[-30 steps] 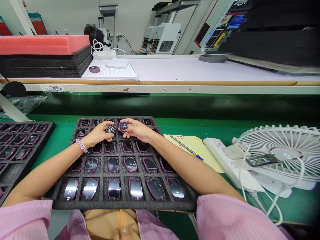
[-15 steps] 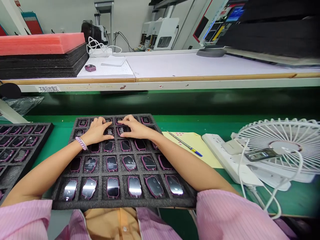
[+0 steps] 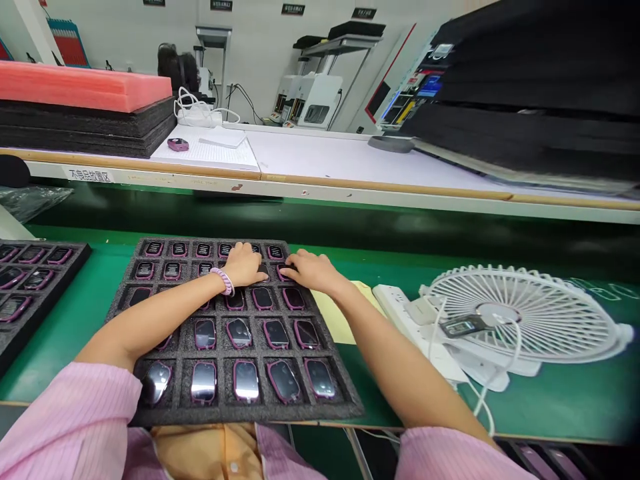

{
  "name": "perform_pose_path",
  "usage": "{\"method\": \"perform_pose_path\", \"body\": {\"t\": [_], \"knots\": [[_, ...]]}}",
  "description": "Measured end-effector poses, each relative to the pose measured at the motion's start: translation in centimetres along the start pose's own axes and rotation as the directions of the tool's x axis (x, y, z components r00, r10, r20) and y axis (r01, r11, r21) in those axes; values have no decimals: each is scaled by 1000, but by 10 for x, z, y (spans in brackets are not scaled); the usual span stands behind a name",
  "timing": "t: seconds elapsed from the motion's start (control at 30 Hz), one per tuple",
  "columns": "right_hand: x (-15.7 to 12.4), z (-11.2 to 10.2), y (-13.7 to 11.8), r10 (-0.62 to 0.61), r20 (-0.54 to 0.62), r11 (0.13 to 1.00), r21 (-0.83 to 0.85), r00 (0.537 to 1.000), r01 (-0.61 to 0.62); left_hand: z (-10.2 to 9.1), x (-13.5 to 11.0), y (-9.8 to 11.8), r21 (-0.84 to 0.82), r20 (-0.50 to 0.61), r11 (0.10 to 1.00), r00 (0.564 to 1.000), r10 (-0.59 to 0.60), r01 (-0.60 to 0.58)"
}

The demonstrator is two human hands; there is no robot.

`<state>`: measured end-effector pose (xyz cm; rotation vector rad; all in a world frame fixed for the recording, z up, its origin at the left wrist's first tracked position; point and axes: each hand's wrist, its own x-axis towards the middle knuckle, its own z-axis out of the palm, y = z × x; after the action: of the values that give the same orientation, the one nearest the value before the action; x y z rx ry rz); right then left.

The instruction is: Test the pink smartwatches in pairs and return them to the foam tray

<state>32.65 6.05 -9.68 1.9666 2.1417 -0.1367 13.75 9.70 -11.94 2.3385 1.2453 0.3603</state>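
A black foam tray [image 3: 227, 415] of purple-framed smartwatches lies before me, each watch in its own compartment. My left hand [image 3: 244, 265] spreads over the two far rows, its thumb at a smartwatch [image 3: 263, 269] in the second row and its fingers toward the far row. At the right end of that second row, my right hand [image 3: 313, 270] has thumb and forefinger apart at another smartwatch [image 3: 283, 272], which it partly hides. Both watches stay seated in the foam. Several far-row screens, such as one smartwatch [image 3: 179, 249], show lit text; the near ones look dark or reflective.
Another watch tray [image 3: 75, 263] stands at the left. To the right are yellow paper [image 3: 333, 317], a white power strip [image 3: 395, 303] and a white fan [image 3: 540, 313] with cables. The shelf [image 3: 310, 157] behind holds pink foam [image 3: 85, 87] and black foam stacks [image 3: 530, 100].
Both hands have moved right along the second row, the right hand reaching its end watch. The view has shifted right and tilted. More lit screens show at the tray's far left.
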Motion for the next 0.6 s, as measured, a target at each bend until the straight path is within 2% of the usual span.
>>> {"method": "perform_pose_path", "body": {"t": [0.1, 0.23, 0.3, 0.33, 0.37, 0.4, 0.47, 0.6], "knots": [[-2, 9, 5, -24, 6, 999, 25, 1000, 24, -10, 1, -1, -192, -7, 981, 1000, 15, -16], [0, 10, 9, -14, -1, 998, 54, 1000, 14, -48, -5, -5, -488, -60, 871, 998, 28, -54], [1, 10, 7, -2, -20, 997, 73, 1000, 3, -71, -15, -13, -607, -92, 794, 996, -23, -37], [1, 11, 5, -3, -35, 996, 89, 999, 6, -81, -21, -19, -673, -98, 740, 993, -65, -18], [0, 11, 3, -8, -52, 994, 112, 999, 14, -89, -29, -25, -766, -98, 642, 985, -143, 17], [-1, 12, -1, -14, -74, 990, 141, 997, 25, -96, -37, -31, -796, -98, 604, 977, -189, 37], [-3, 12, -11, -32, -125, 975, 216, 992, 59, -102, -54, -44, -826, -88, 557, 959, -268, 80], [-1, 12, -42, -120, -213, 887, 415, 970, 201, -94, -83, -59, -794, -86, 591, 937, -339, 141]]}}
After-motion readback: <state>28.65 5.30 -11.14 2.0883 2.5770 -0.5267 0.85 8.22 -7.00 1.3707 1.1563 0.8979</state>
